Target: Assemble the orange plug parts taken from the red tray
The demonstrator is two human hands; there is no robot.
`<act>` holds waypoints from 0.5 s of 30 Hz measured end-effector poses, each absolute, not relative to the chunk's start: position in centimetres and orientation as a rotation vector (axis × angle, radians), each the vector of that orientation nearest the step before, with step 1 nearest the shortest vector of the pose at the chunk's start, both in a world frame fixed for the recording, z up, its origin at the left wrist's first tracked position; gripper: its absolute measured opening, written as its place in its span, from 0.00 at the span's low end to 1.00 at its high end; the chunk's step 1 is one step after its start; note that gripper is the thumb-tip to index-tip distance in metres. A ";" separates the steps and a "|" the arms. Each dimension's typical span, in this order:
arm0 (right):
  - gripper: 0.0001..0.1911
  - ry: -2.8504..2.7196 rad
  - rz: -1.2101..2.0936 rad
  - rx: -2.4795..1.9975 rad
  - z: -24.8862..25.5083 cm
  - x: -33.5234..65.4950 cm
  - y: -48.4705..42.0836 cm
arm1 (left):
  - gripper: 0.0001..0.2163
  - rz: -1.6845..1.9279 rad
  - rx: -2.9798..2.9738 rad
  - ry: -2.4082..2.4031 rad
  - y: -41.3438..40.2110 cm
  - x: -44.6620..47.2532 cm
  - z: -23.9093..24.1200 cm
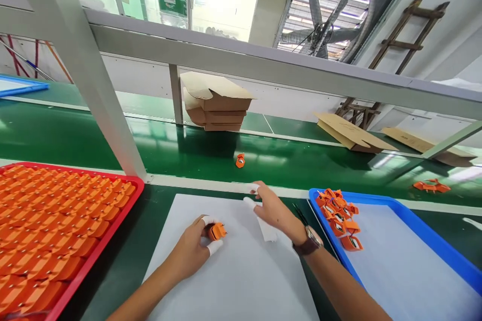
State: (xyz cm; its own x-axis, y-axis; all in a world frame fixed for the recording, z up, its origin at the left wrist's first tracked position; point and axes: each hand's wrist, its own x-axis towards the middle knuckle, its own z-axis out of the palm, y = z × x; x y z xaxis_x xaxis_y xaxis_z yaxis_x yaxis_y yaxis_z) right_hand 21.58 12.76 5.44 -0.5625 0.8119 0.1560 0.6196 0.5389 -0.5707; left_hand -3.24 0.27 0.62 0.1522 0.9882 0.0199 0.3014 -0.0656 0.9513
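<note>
Orange piece (217, 231) sits between the white-covered thumb and fingertip of your left hand (192, 248), gripped over the middle of the white sheet (233, 281) laid out before you. Your right hand (273, 206) is at the far edge of that sheet, its white-covered thumb and index finger spread with a gap between their tips; a watch (312, 241) is strapped at your right wrist. Just below that hand, a small white item (267, 229) lies on the sheet; you cannot tell from here what it is. To your left, a red tray (139, 186) carries close rows of orange parts (75, 205). On your right, a blue tray (425, 233) with a pale lining has a loose cluster of orange assemblies (351, 244) along its left side, and a thin dark tool (300, 214) lies just beside its left rim. Ahead of you, one orange unit (240, 160) stands alone on the green surface (196, 153), with stacked cardboard boxes (224, 110) beyond it.
</note>
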 end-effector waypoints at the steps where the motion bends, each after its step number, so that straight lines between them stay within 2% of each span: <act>1: 0.23 -2.359 0.621 -1.233 4.9 21.0 14.6 | 0.13 0.969 1.540 1.282 0.2 -3.3 0.6; 6: 0.25 -2.341 0.528 -1.361 1.3 16.7 22.9 | 0.12 0.997 1.535 1.250 0.2 -3.6 0.5; 11: 0.17 -2.297 0.492 -1.348 -0.5 12.6 27.1 | 0.13 1.021 1.565 1.249 0.2 -4.0 0.1; 15: 0.13 -2.230 0.525 -1.288 -0.4 12.5 26.3 | 0.14 1.027 1.585 1.240 0.2 -4.2 0.0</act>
